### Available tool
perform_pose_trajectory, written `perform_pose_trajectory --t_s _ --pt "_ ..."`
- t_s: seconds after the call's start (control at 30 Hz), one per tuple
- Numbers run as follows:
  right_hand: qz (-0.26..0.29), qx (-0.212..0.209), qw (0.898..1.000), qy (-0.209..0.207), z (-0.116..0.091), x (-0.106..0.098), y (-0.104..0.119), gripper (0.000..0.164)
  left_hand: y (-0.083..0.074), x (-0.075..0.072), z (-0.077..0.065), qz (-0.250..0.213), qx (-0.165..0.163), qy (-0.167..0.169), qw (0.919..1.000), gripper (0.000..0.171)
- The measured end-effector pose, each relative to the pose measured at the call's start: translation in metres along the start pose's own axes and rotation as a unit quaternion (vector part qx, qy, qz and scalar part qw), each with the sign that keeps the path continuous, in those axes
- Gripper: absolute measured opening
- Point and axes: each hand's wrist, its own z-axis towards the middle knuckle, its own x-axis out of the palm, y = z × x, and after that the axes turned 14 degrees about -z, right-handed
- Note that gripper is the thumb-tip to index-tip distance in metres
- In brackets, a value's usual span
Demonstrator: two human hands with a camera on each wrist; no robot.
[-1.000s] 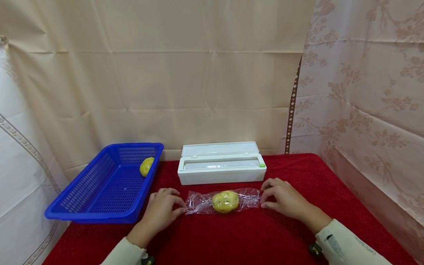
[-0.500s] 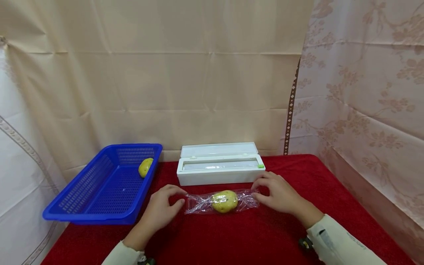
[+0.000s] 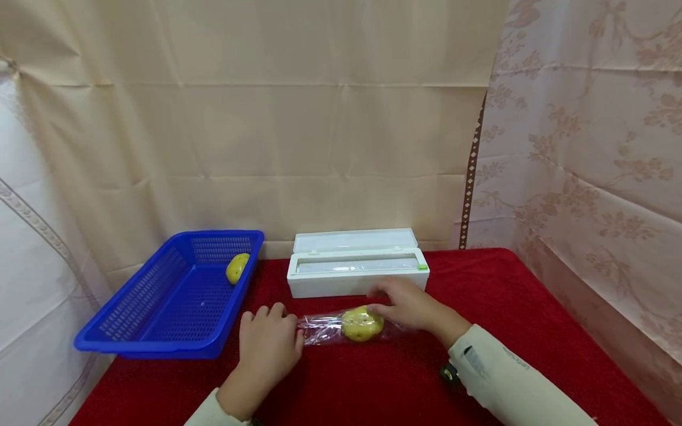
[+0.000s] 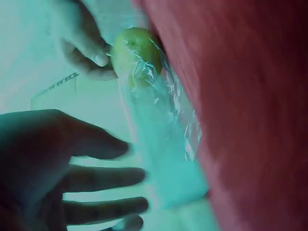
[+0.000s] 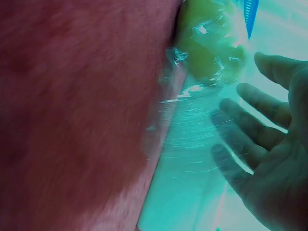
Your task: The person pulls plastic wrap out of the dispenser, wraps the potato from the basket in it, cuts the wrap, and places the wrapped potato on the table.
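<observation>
A yellow potato [image 3: 358, 329] lies on the red cloth, wrapped in clear cling film [image 3: 321, 330] whose loose ends stretch out to both sides. My right hand [image 3: 411, 305] is at the potato's right side, its thumb overlapping the potato's upper edge in the head view; the right wrist view shows its fingers [image 5: 260, 130] spread and relaxed. By the film's left end is my left hand [image 3: 269, 344], back upward. Its fingers [image 4: 106, 179] look straight and apart in the left wrist view, with nothing between them.
Just behind the wrapped potato stands a white cling film box [image 3: 351, 287], lid raised and a roll inside. On the left, a blue plastic basket [image 3: 144, 349] holds another potato [image 3: 237, 268]. Beige curtain [image 3: 330, 130] hangs behind the red-covered table [image 3: 479, 284].
My right hand has moved left from the film's right end to the potato. My left hand has turned more back-upward beside the film's left end. The potato has stayed in place.
</observation>
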Motion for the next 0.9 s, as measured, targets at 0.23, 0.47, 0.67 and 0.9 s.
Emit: perform_pose_trajectory --t_s 0.23,0.47,0.67,0.9 --pt "0.044 0.011 0.998 0.049 0.014 0.005 -0.001 0.020 -0.001 -0.005 0.001 -0.074 -0.008 0.043 0.9963 0.017" --pt "0.042 -0.008 0.996 0.073 0.014 0.005 -0.003 0.019 0.011 -0.009 0.001 -0.086 -0.059 0.094 0.9901 0.021" --pt "0.037 -0.021 0.996 0.074 0.014 0.004 -0.003 0.021 -0.001 -0.010 -0.006 -0.188 -0.037 0.117 0.9746 0.021" --pt "0.065 -0.007 0.994 0.092 0.017 0.005 -0.001 0.033 -0.025 0.006 -0.003 -0.551 -0.089 0.272 0.7838 0.049"
